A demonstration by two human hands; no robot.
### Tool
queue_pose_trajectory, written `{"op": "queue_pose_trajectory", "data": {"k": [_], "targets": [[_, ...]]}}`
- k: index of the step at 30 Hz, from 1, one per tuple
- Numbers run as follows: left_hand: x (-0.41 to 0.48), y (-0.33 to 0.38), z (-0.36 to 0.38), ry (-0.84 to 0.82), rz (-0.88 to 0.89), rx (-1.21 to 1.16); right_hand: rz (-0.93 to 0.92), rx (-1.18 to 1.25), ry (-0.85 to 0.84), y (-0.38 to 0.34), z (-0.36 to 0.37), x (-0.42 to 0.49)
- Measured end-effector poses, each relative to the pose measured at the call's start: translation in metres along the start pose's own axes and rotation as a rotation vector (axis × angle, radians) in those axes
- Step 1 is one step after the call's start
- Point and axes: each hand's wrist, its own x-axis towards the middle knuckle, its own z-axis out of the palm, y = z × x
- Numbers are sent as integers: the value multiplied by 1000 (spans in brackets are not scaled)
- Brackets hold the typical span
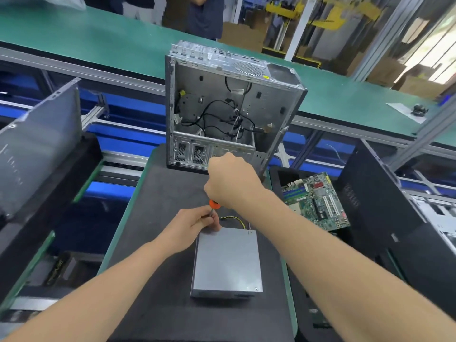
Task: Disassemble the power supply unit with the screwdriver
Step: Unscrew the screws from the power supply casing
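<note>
Right grip (232, 181) holds screwdriver (214, 204) over power supply (227, 260) far-left corner.

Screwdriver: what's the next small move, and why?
Probably turn the screwdriver to start loosening at the far left corner of the power supply. The right hand grips the orange handle from above and the left hand pinches the shaft at that corner, though fingers hide the tip. The box looks closed, with a screw in its near right corner.

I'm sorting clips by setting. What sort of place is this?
Probably a factory line for taking computers apart: a stripped computer case stands on the work mat, a bare motherboard lies to its right, and a long green bench runs behind.
</note>
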Motion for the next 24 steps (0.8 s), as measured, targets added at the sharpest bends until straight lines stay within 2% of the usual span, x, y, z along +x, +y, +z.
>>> {"op": "queue_pose_trajectory", "data": {"k": [8, 11, 13, 15, 17, 19, 21, 24], "targets": [[2, -4, -3, -12, -12, 2, -581, -176, -98, 24, -11, 16], [3, -8, -1, 5, 10, 19, -720, -227, -110, 27, -11, 20], [5, -10, 0, 26, 31, 61, -751, -242, -84, 31, -11, 21], [5, -10, 2, 35, 54, 105, -716, -216, -60, 33, -12, 16], [4, -10, 3, 47, 64, 102, -591, -95, -24, 27, -11, 6], [2, -10, 4, 76, 53, 87, -356, 48, 70, 12, -7, -3], [0, -8, 5, 95, 46, 94, -95, 54, 176, -5, 1, -10], [-2, -4, 6, 112, 66, 156, 189, 98, 140, -16, 9, -13]]}}
